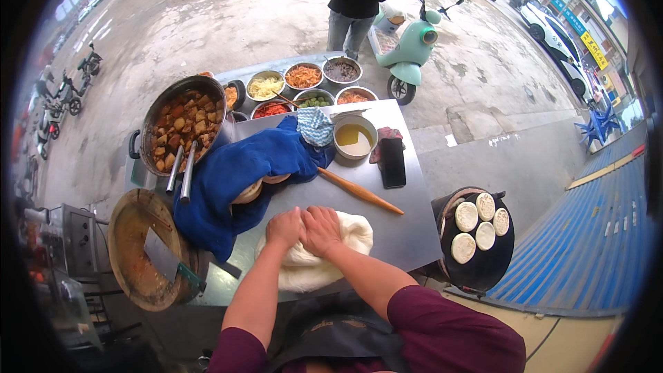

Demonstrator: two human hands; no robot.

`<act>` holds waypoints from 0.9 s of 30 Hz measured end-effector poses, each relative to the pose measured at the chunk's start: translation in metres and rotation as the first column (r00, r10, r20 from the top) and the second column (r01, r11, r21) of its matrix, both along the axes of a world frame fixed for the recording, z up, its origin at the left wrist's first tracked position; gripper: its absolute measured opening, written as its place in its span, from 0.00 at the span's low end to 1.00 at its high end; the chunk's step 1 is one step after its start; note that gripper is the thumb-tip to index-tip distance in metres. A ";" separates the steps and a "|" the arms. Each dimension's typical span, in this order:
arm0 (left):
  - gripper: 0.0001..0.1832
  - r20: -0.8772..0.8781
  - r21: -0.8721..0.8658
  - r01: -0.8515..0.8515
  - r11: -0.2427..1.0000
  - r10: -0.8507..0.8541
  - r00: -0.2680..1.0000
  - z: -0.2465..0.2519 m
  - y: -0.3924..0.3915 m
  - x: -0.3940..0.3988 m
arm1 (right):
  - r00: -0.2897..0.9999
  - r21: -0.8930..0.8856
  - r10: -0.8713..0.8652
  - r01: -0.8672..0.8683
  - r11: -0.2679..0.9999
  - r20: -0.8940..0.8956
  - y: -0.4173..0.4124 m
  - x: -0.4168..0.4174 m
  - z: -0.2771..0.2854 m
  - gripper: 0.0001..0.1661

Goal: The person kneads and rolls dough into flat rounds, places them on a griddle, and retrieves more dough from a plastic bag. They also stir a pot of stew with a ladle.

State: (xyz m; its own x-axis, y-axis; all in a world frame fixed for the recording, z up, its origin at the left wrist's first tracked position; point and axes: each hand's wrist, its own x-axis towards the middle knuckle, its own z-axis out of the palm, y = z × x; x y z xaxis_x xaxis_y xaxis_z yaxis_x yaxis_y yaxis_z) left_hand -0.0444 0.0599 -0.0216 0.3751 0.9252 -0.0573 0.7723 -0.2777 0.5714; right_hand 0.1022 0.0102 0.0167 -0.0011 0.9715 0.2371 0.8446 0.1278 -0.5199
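Both of my hands press into a large mass of white dough (311, 274) on the metal table (414, 238). My left hand (285, 228) has its fingers curled against the dough, touching my right hand (320, 229), whose fingers are bent over the dough's top. The undersides of both hands are hidden. Beyond them a tapered wooden rolling pin (360, 190) lies at a slant. To the left, a blue cloth (233, 166) partly covers round pieces of dough or bread (248, 193). A bowl of oil (355, 137) stands farther back, beside a black phone (393, 163) lying by a reddish cloth.
A pot of stewed chunks (181, 129) with metal handles sticking out stands at left, above a round wooden board (129, 248) bearing a cleaver (163, 254). Bowls of shredded fillings (303, 76) line the back. Flatbreads lie on a black griddle (479, 264) at right. A person (357, 0) stands beyond.
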 end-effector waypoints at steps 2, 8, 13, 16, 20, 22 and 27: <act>0.26 -0.068 -0.113 0.013 0.993 -0.021 0.997 0.041 -0.009 0.002 | 0.987 -0.211 0.103 -0.127 0.969 -0.121 0.001 0.021 -0.001 0.17; 0.12 -0.029 0.493 -0.020 0.870 0.040 0.999 0.077 -0.148 0.018 | 0.986 -0.188 0.121 -0.141 0.972 -0.118 -0.039 0.066 0.057 0.13; 0.21 -0.034 0.536 0.128 0.835 -0.131 0.991 0.028 -0.150 0.010 | 0.994 0.093 0.103 -0.105 0.990 0.030 -0.098 0.076 0.023 0.18; 0.27 -0.026 0.523 0.108 0.846 -0.110 0.994 0.016 -0.119 0.012 | 0.999 0.047 0.041 -0.043 0.998 0.023 -0.072 0.070 0.007 0.21; 0.28 -0.011 0.511 0.073 0.857 -0.078 0.997 0.012 -0.083 0.013 | 1.000 0.003 0.007 -0.007 1.000 0.003 -0.042 0.065 -0.004 0.18; 0.27 -0.003 0.498 0.058 0.865 -0.065 0.998 0.012 -0.069 0.014 | 0.999 0.022 -0.037 0.037 0.999 0.000 -0.032 0.061 -0.003 0.16; 0.28 -0.008 0.423 0.039 0.905 -0.039 0.999 0.008 -0.049 0.016 | 0.991 0.078 -0.125 0.121 0.990 0.041 -0.017 0.058 -0.019 0.09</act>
